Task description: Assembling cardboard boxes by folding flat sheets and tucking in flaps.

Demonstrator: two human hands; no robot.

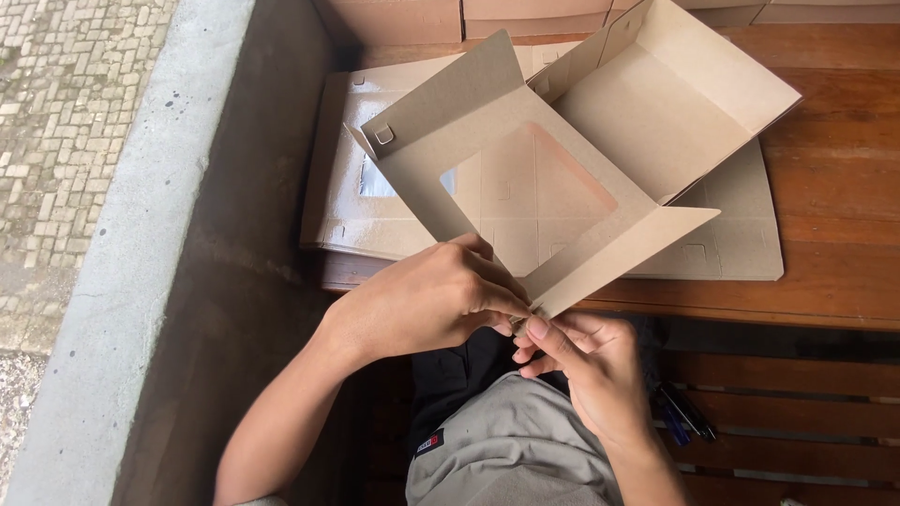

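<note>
Head view, looking down at two bare hands working on a half-folded box [581, 159] of brown card. The box is held above the near edge of a wooden table [834, 187], tilted, with its tray part raised toward the far right and its lid panel sloping down toward the person. The lid panel carries a rectangular window [530, 192]; through it the flat card below shows. A small slot tab [383, 135] sits near the lid's far-left corner.

The left hand [427, 300] is closed in a pinch on the box's nearest corner, thumb and fingertips pressed together at the fold. The right hand [591, 361] meets it from below, fingers curled and thumb laid against the same corner, so both hands grip the card at one point, just off the table's near edge.

Under the box lies a stack of flat blanks [356, 220], unfolded, at the table's near-left corner; it reaches right beneath the raised tray. More card boxes [525, 14] line the far edge of the table.

Beyond the near edge, below the hands, the person's lap shows in grey cloth [511, 440]. To its right are the slats of a wooden bench [797, 375], with pens [682, 412] lying beside the right wrist. At left, a concrete ledge [131, 244] runs alongside the table, and brick paving [66, 103] lies past it.
</note>
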